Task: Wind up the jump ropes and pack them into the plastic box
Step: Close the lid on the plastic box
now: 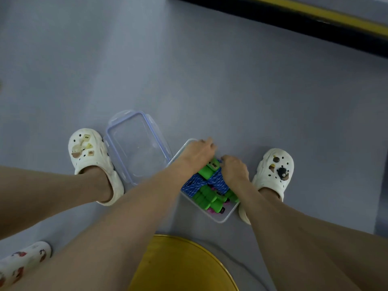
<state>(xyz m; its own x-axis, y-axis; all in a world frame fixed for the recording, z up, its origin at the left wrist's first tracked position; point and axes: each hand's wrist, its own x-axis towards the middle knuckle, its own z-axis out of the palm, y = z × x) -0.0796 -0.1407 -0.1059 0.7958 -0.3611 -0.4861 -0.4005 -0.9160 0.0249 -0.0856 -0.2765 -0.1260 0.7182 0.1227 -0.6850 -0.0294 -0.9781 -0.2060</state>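
Observation:
A clear plastic box [225, 217] sits on the grey floor between my feet. Inside lie wound jump ropes: blue cord [196, 184] and several green handles [206, 199], with a bit of pink showing underneath. My left hand [198, 154] lies over the far end of the box, fingers pressing down on the contents. My right hand [235, 170] presses on the blue cord and a green handle at the box's right side. Whether either hand grips anything is hidden under the palms.
The box's clear lid [136, 148] with bluish rim lies on the floor just left of the box. White clogs [90, 156] [273, 173] flank lid and box. A yellow round seat [180, 265] is below me. A black-and-yellow edge [315, 19] runs far right.

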